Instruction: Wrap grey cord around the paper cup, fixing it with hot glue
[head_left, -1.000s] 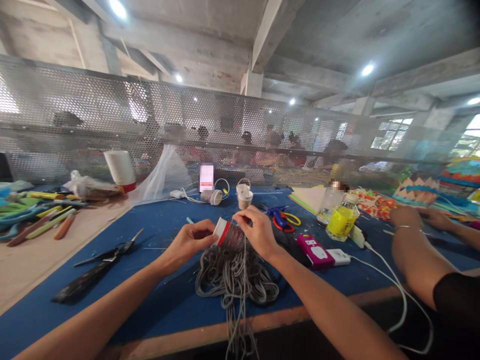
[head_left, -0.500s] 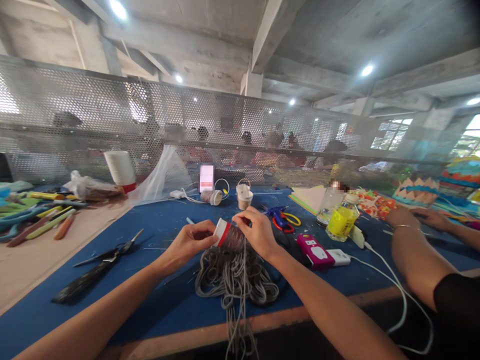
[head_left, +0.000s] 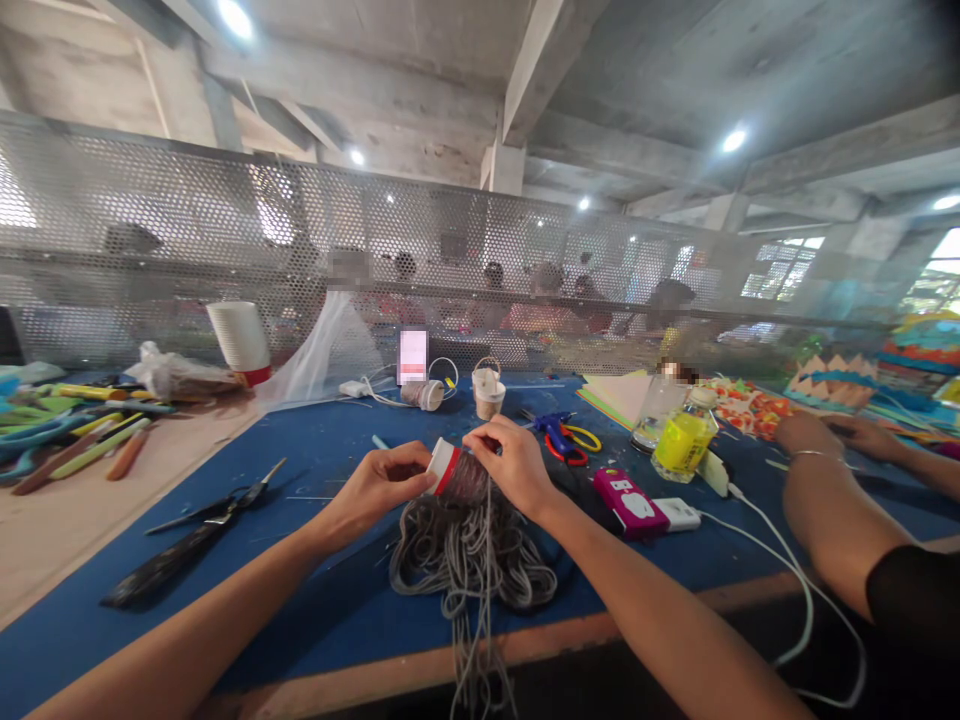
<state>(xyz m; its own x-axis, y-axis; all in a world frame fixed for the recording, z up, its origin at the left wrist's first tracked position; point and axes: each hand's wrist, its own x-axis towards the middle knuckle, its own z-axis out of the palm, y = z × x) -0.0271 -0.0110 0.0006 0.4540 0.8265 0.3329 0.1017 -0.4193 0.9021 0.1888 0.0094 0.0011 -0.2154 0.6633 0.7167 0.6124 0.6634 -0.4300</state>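
Observation:
Tilted on its side above the blue table mat (head_left: 315, 560) is a paper cup (head_left: 444, 467) with a white and red rim, its body wrapped in grey-brown cord. My left hand (head_left: 390, 475) pinches the cup at its rim. At the other end, my right hand (head_left: 510, 460) has thumb and fingers closed on a grey cord (head_left: 490, 530) that hangs down from it. Below the cup lies a loose heap of grey cord (head_left: 472, 555), with strands trailing over the table's front edge.
Black-handled scissors (head_left: 202, 540) lie left. Behind are a cord-wrapped cup (head_left: 422, 394), a small basket (head_left: 489, 392) and a blue glue gun (head_left: 555, 428). A magenta box (head_left: 630, 503), a yellow bottle (head_left: 684, 440) and a co-worker's arm (head_left: 832, 510) are on the right.
Almost nothing differs. My right hand has shifted very slightly left at the cup; the cup and the cord heap stay in place.

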